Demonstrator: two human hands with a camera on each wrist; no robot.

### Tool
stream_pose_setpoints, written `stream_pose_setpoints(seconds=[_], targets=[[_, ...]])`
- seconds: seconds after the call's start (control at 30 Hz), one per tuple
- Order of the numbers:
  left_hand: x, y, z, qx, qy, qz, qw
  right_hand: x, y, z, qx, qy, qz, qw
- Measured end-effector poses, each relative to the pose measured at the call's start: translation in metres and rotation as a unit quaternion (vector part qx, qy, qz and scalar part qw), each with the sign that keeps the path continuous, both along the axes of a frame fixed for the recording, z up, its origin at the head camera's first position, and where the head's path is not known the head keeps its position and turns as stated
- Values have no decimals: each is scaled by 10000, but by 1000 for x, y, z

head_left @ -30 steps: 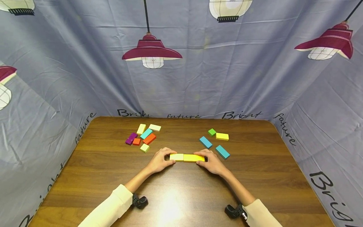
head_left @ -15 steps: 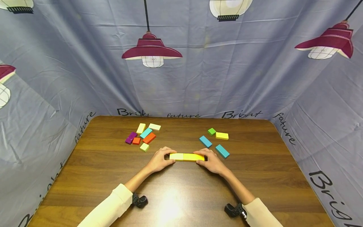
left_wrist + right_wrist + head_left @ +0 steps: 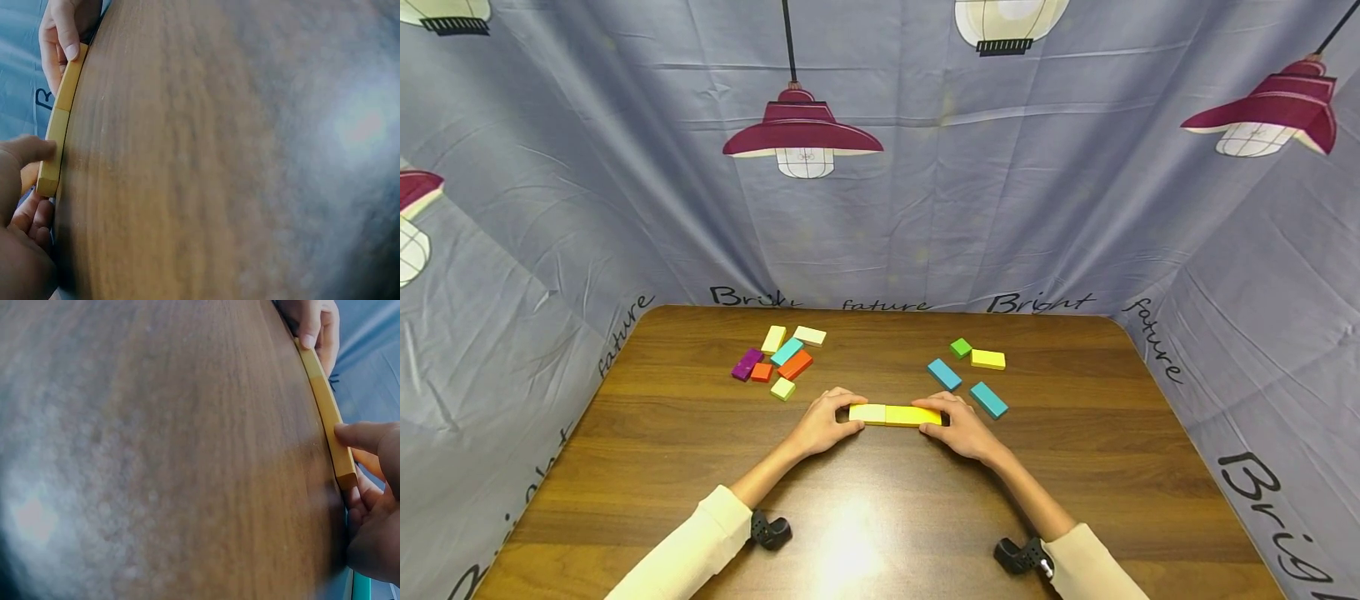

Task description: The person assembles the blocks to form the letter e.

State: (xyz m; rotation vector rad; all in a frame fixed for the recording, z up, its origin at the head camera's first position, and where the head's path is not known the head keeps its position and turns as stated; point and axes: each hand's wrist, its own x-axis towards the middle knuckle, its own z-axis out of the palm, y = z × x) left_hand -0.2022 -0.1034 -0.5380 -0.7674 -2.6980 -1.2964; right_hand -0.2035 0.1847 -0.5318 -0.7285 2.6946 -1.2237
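Two yellow blocks lie end to end in a straight row on the table, mid-table in the head view. My left hand (image 3: 822, 426) pinches the left, paler yellow block (image 3: 871, 414) between thumb and fingers near its outer end. On the other side my right hand (image 3: 958, 428) grips the brighter yellow block (image 3: 904, 416) the same way. The inner ends of the blocks meet at a thin seam. In the left wrist view the left thumb (image 3: 37, 149) presses the block's near side. The right wrist view has the right thumb (image 3: 356, 435) against the other block.
Back left lies a loose group of blocks, among them a purple block (image 3: 747, 365), an orange block (image 3: 795, 365) and a lime block (image 3: 782, 389). Right of centre are two blue blocks, the nearer one (image 3: 988, 401) close to my right hand, plus a green block (image 3: 960, 348) and a yellow block (image 3: 987, 360). A curtain (image 3: 895, 225) hangs behind the table.
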Motion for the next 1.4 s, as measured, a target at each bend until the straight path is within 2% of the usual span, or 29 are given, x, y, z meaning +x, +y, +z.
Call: stream_pose_setpoints(seconds=[0.13, 0.27, 0.43, 0.53, 0.6, 0.73, 0.83, 0.97, 1.13, 1.4], targets=[[2, 1, 0, -42, 25, 13, 10000, 0, 1, -1, 18, 3, 2, 10000], [9, 0, 2, -313, 64, -23, 9995, 0, 1, -1, -10, 14, 31, 10000], [20, 0, 13, -998, 591, -206, 9930, -1, 2, -1, -63, 34, 59, 10000], [27, 1, 22, -1529, 942, -439, 9828, -1, 2, -2, -39, 62, 57, 10000], [31, 4, 26, -1945, 1106, -616, 9727, -2, 2, -2, -40, 54, 50, 10000], [37, 8, 30, -2683, 1075, -898, 9531, -2, 2, -2, -37, 4, 24, 10000], [40, 9, 30, -2998, 1016, -953, 9438, -1, 2, -1, -44, -24, 22, 10000], [41, 10, 29, -3165, 1051, -1016, 9372, -1, 2, 0, 14, -71, 12, 10000], [43, 11, 29, -3195, 1000, -1074, 9361, -1, 1, 0, 20, -100, 8, 9999], [41, 14, 27, -3325, 1360, -963, 9282, -2, 1, -2, -41, -15, 27, 10000]])
